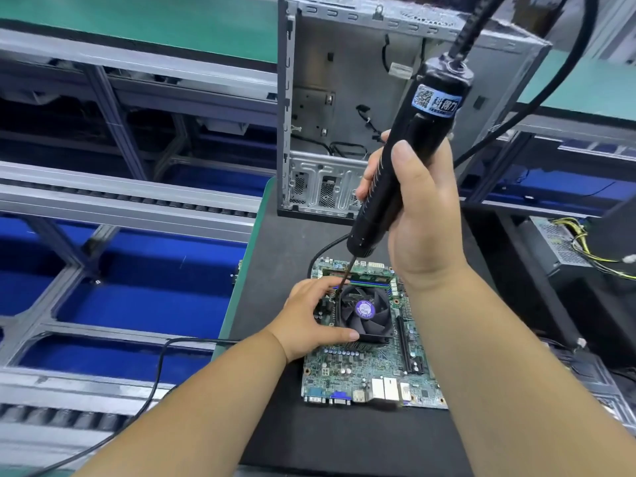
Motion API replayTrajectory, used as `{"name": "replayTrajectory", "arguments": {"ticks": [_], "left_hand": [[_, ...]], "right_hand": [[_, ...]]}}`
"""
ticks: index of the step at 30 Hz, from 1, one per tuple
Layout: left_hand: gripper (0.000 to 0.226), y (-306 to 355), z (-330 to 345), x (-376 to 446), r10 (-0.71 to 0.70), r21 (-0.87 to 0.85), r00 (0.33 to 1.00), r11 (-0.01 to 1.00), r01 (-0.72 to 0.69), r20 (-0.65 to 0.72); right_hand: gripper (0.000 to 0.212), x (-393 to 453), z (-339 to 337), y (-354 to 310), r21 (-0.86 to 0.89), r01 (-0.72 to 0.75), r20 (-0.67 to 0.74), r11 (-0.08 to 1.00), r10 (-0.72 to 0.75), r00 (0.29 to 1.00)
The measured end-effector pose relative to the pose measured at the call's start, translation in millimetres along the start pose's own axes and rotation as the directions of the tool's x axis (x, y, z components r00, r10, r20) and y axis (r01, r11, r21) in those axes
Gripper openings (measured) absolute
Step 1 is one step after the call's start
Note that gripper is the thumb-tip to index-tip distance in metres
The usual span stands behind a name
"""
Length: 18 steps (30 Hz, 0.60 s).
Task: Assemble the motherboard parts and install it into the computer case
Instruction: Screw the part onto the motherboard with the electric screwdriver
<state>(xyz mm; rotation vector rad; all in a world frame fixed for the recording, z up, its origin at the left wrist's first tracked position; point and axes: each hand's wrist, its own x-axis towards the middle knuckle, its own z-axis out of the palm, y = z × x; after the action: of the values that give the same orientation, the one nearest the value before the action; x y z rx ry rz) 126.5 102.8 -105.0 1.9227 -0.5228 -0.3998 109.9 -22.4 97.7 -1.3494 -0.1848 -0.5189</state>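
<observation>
**Screwdriver on the cooler's far-left corner**

From my head camera, looking down: my right hand (418, 215) is wrapped around the black body of the electric screwdriver (402, 160), thumb laid up along its side, fingers curled round the far side. The tool tilts, its top leaning away to the right, where a thick black cable (564, 74) runs off the upper edge. A blue label with a QR code sits near its top. The thin bit (345, 275) comes down to the far-left corner of the CPU cooler fan (364, 313); whether it is seated on a screw I cannot tell.

My left hand (315, 316) grips the fan from the left, thumb pressed along its near edge, fingers curved over the far-left corner beside the bit. My fingers hide that corner.

The fan sits on the green motherboard (364, 370), which lies flat on a dark mat (275, 256). A memory stick (371, 277) stands in its slot just beyond the fan, and the rear ports face me at the near edge.

Beyond the board, the open grey computer case (344, 108) stands upright on the mat, loose wires inside; the screwdriver and my right hand cover part of it. To the left run metal conveyor rails (120, 197) over blue bins. At right, a power supply (557, 246) with yellow wires. A thin black cord (161, 366) crosses the lower left.
</observation>
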Motion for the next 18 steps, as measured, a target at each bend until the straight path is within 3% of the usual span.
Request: {"name": "replayTrajectory", "arguments": {"ticks": [18], "left_hand": [[0.084,-5.3,-2.6,4.9,0.024,0.061,1.000,0.998,-0.024,0.004]], "right_hand": [[0.038,4.7,0.9,-0.8,0.016,0.012,-0.003,1.000,-0.012,1.000]]}}
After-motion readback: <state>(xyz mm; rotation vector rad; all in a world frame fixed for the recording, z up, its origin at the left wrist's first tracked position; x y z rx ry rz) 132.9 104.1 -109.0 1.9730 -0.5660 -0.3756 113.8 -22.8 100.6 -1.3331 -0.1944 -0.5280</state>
